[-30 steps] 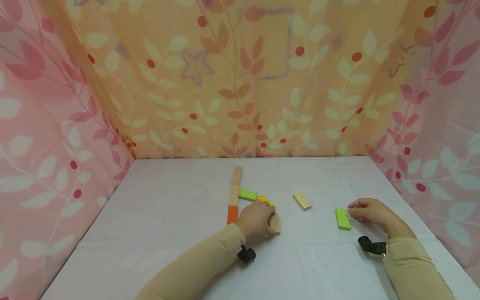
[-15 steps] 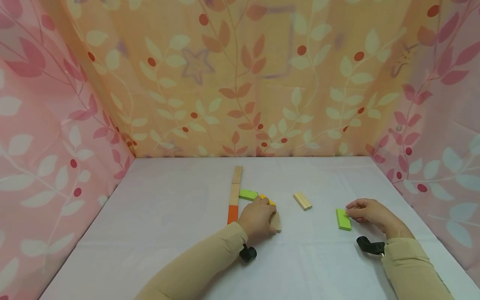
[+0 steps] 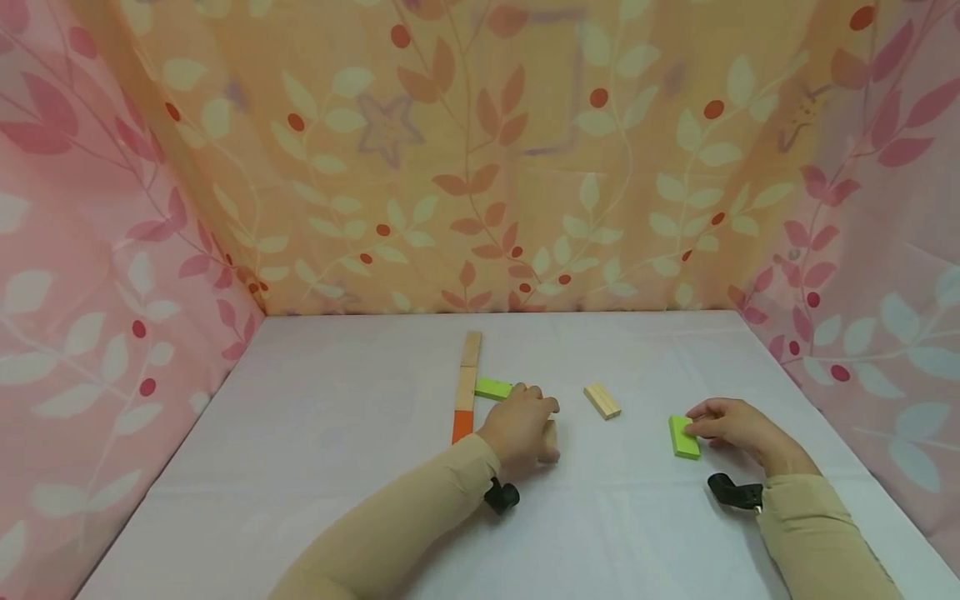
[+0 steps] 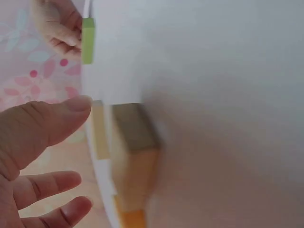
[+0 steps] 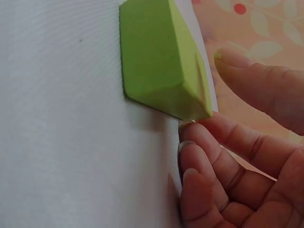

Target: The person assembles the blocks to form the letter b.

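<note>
My left hand [image 3: 517,427] hovers beside a plain wooden block [image 4: 135,159], its thumb and fingers spread apart from it in the left wrist view. That hand hides most of this block in the head view. A yellow-orange block [image 4: 133,218] adjoins the wooden one. Over on the right, my right hand [image 3: 738,429] is at a bright green block [image 3: 684,437] lying flat. The right wrist view shows the fingertips [image 5: 189,127] right at the green block's edge, with the thumb [image 5: 237,61] raised off it.
Two plain wooden blocks [image 3: 467,387] and an orange block [image 3: 462,425] form a line left of my left hand. Another green block [image 3: 492,388] juts from that line. A loose wooden block [image 3: 602,401] lies between the hands. Patterned cloth [image 3: 480,167] encloses the white table [image 3: 337,400].
My left hand has loosened from the wooden block, its fingers spreading and shifting slightly right. My right hand has moved a little left, its fingers now overlapping the green block in the head view.
</note>
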{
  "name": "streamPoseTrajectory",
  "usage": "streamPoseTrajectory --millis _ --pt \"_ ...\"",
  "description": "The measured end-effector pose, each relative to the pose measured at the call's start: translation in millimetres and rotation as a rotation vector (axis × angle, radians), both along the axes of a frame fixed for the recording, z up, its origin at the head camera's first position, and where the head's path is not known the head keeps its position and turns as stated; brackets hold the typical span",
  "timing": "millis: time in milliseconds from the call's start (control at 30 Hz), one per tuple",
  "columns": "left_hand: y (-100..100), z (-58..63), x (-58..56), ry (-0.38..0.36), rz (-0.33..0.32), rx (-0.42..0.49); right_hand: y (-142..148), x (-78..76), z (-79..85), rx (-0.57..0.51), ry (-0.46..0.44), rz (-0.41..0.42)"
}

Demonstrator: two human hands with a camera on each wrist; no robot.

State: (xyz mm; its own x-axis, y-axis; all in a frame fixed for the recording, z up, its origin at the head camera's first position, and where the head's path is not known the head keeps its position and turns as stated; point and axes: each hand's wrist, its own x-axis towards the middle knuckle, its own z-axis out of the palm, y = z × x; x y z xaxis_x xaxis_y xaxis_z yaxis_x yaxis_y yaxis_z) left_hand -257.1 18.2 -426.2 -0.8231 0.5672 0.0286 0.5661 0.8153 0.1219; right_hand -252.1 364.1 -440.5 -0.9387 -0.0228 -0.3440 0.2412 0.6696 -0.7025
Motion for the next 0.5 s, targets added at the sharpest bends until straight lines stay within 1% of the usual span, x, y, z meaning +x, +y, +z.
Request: streamPoseTrajectory --millis 33,133,200,300,367,500 --pt "2.5 2.6 -1.7 -0.013 0.003 0.003 -0.6 -0.2 0.1 0.008 -0.005 -0.009" --pt "11.2 10.4 -7.8 -0.072 0.028 0.014 -1.3 -0.1 0.0 0.017 -0.01 -0.004" --pt "17.5 14.1 -12.3 -0.134 0.056 0.043 -1.3 0.1 -0.1 0.014 -0.013 -0.006" --pt "27.4 17.5 -19.8 -0.187 0.094 0.07 -0.9 0.4 -0.6 0.004 -0.012 -0.003" --pt "34.4 18.5 -24.1 -0.204 0.111 0.086 -0.7 0.8 -0.7 0.002 -0.011 -0.003" --pt "48.6 18.5 -31.5 -0.207 0.129 0.069 -0.3 1.4 -0.2 0.01 -0.008 0.0"
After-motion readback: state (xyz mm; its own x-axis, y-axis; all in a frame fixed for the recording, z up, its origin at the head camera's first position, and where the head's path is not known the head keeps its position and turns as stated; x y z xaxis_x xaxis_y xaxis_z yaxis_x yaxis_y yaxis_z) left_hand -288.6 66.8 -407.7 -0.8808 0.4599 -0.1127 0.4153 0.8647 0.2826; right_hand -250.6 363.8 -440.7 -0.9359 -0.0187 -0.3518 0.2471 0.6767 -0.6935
